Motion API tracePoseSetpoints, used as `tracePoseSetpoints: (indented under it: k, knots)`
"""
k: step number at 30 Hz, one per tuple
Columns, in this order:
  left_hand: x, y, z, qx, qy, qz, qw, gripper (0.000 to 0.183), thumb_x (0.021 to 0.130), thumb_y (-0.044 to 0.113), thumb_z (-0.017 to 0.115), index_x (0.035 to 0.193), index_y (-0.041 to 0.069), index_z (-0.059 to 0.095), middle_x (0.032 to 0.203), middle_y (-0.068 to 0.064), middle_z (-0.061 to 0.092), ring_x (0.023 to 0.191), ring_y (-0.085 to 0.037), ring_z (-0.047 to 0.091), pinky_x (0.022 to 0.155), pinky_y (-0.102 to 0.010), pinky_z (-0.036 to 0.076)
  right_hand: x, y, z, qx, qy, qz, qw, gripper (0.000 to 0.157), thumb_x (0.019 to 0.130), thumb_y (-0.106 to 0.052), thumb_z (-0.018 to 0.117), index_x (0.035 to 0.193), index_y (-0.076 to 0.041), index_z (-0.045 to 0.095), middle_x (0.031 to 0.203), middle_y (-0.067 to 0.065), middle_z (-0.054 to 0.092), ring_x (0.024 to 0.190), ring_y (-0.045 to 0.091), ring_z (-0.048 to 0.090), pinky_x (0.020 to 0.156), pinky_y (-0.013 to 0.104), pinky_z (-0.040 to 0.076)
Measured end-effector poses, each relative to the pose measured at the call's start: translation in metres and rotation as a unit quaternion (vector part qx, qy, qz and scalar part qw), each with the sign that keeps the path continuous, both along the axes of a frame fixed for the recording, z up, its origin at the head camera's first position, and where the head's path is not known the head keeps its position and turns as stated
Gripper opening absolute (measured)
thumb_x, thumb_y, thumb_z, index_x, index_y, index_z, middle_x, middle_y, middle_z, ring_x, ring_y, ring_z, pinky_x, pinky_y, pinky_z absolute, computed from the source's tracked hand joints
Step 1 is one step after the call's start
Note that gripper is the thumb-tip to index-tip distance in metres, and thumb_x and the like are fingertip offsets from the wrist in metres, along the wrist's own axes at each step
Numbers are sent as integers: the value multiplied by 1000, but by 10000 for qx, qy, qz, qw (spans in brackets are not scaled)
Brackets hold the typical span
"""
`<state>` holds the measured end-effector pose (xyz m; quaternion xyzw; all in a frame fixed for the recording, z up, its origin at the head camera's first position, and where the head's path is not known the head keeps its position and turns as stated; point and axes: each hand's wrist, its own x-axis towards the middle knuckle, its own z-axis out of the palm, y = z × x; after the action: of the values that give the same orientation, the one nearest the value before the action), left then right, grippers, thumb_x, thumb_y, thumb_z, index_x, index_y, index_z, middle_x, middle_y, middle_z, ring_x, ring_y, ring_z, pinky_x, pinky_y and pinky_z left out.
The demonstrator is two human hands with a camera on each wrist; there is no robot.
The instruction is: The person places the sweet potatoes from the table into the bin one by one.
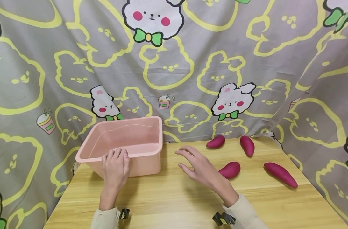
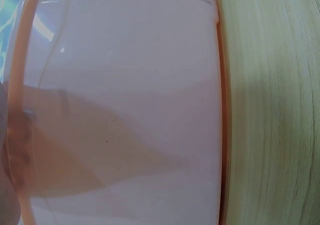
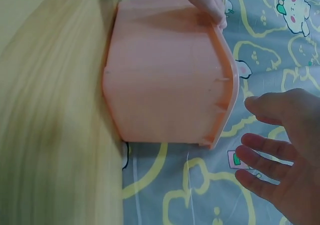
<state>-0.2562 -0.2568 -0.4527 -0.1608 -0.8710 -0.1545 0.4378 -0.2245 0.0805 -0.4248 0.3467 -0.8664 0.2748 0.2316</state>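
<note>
A pink plastic bin point(image 1: 145, 163) stands at the back left of the wooden table. My left hand point(image 1: 115, 163) grips its near rim, fingers curled over the edge; the left wrist view shows mainly the bin's side wall point(image 2: 150, 50). Right of the bin, my right hand point(image 1: 198, 165) hovers over the table with spread, slightly bent fingers and holds nothing. In the right wrist view that hand point(image 3: 285, 150) is apart from the bin point(image 3: 165, 75). Nearest to it is a purple sweet potato point(image 1: 231, 170), partly hidden behind the right wrist.
Farther right lie more sweet potatoes: one at the back point(image 1: 216, 142), one beside it point(image 1: 247, 146) and a long one point(image 1: 280, 175) near the table's right side. A grey patterned curtain point(image 1: 185, 73) hangs behind and around the wooden table point(image 1: 168, 203).
</note>
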Motion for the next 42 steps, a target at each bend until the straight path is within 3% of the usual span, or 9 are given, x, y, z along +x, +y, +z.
tracePoseSetpoints:
  k: [17,25,32,42]
  knots:
    - [-1,2,-3,-71,56,23,10000,31,102,22,33,84,6,53,87,-15,59,86,-41,52,79,-56,35,15,42,-29,174,-415,-344,9984,49,92,-19,77,138,-19,61,138,2,56,127,18,55,94,37,55]
    - [0,1,1,-9,-59,3,10000,34,103,25,32,84,8,54,87,-15,59,86,-39,53,80,-55,35,11,59,-27,198,-612,-469,9968,50,91,-17,79,137,-15,61,137,7,57,128,23,55,98,42,53]
    - [-2,0,1,-44,-45,10,10000,35,103,26,31,84,7,54,89,-16,60,86,-39,53,79,-55,35,8,81,-25,203,-796,-662,9944,53,88,-10,80,137,-12,60,138,12,57,128,28,55,93,47,54]
    - [-2,0,0,4,-44,-42,10000,34,103,25,32,83,8,53,88,-15,60,87,-40,53,80,-56,34,2,112,-23,163,-884,-876,9921,59,85,-7,80,140,-9,57,134,9,59,122,29,57,98,52,50]
